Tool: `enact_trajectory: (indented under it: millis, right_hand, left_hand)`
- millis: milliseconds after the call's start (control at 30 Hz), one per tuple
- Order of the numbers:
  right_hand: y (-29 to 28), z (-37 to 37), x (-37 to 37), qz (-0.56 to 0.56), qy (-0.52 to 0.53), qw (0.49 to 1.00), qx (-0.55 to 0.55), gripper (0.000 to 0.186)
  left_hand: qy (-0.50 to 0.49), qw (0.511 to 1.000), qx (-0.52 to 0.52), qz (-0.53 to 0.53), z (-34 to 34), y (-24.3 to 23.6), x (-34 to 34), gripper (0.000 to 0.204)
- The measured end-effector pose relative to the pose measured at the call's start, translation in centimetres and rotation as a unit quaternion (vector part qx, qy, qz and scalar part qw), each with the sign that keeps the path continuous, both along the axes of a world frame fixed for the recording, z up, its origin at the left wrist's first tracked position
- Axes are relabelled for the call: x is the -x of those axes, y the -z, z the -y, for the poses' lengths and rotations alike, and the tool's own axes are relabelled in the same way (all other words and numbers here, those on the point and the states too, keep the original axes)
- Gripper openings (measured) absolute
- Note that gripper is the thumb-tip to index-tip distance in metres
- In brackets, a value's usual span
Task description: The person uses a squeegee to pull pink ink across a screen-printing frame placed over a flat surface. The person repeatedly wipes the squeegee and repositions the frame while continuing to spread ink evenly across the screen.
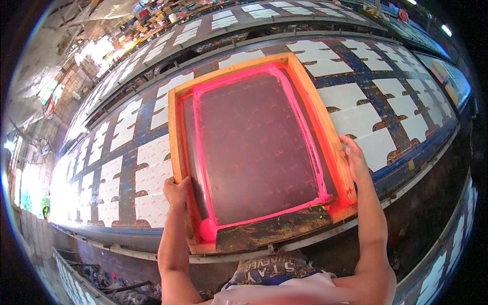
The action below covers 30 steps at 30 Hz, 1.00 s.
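A wooden-framed printing screen [260,152] lies over the long table in front of me, its dark mesh bordered with bright pink ink. My left hand [176,192] is closed on the left rail, thumb on top of the wood. At the right rail, my right hand [354,157] holds the outer side with curled fingers, part of them hidden by the frame. Across the screen's near end rests a dark, paint-stained board [274,227]. White cut pieces [152,188] to the left carry small pink prints; white pieces [341,104] to the right look plain.
The long blue table [127,233] bears rows of white pieces and has a rail along its near edge. Another table [203,31] with white pieces runs behind it. More white pieces [434,274] lie on a surface at lower right. Bright openings show at left.
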State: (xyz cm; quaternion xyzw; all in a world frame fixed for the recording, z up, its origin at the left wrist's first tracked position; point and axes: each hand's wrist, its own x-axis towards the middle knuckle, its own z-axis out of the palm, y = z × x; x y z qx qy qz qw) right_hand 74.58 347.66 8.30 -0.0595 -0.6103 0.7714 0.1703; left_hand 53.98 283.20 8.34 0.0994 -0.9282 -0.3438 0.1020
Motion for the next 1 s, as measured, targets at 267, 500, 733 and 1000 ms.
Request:
enact_trajectory:
  millis: [267,500,733,1000]
  right_hand:
    - [-7.7,10.3,-7.3,0.019,-0.047,0.8,-0.598,0.065]
    - [-9.7,22.9,-12.4,0.025,-0.204,0.709,-0.675,0.053]
    - [-9.1,25.8,-10.1,0.035,-0.141,0.664,-0.734,0.042]
    - [-9.2,28.4,-5.0,0.11,-0.257,0.645,-0.711,0.04]
  left_hand:
    - [-0.011,0.995,0.009,0.102,-0.9,1.2,0.7,0.052]
    - [0.009,0.993,0.02,0.117,-1.6,0.5,0.3,0.054]
    - [0.034,0.999,0.024,0.032,-2.0,0.4,-0.4,0.059]
    - [0.048,0.998,0.001,-0.034,-2.5,0.4,-1.0,0.069]
